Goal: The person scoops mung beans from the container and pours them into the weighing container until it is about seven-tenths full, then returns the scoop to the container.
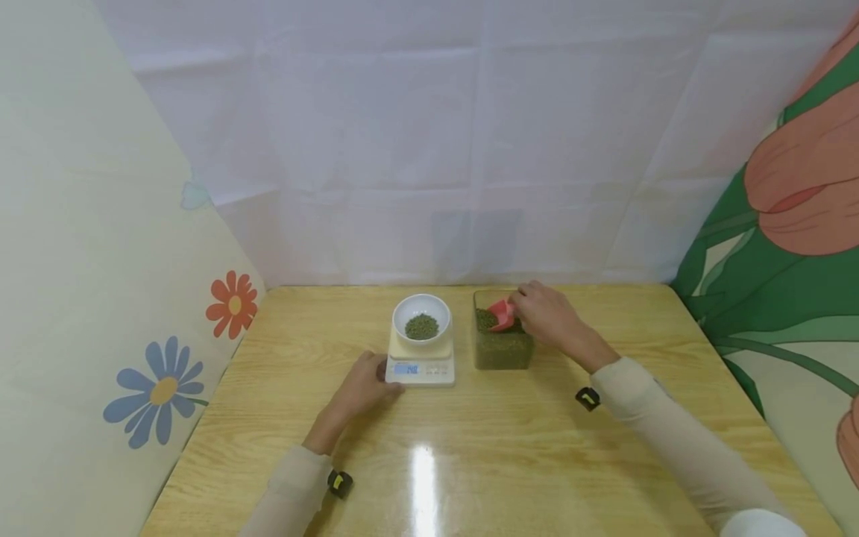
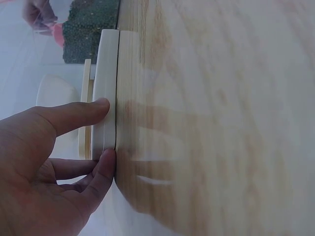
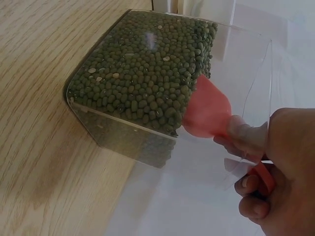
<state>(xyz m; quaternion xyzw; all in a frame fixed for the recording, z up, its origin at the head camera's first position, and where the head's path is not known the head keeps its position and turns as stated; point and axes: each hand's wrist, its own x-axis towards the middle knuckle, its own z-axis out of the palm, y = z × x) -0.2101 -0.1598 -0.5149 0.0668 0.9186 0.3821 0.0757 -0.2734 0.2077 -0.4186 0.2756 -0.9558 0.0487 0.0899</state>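
Observation:
My right hand (image 1: 545,312) grips the handle of a red scoop (image 3: 206,108), whose bowl dips into green mung beans (image 3: 142,69). The beans fill much of a clear plastic container (image 1: 503,352), and its wall stands partly in front of my fingers in the right wrist view. To the left is a white kitchen scale (image 1: 439,375) with a lit display. A white bowl (image 1: 421,301) rests on its platform, holding a small heap of mung beans (image 1: 422,327). My left hand (image 1: 362,384) holds the scale's front left corner, thumb (image 2: 83,115) on the front edge, fingers at the side.
Everything stands on a wood-grain table (image 1: 510,447), near its back edge. A white cloth (image 1: 403,149) hangs behind it. Flower-patterned sheets (image 1: 805,179) line both sides. Each wrist wears a small black device (image 1: 340,483).

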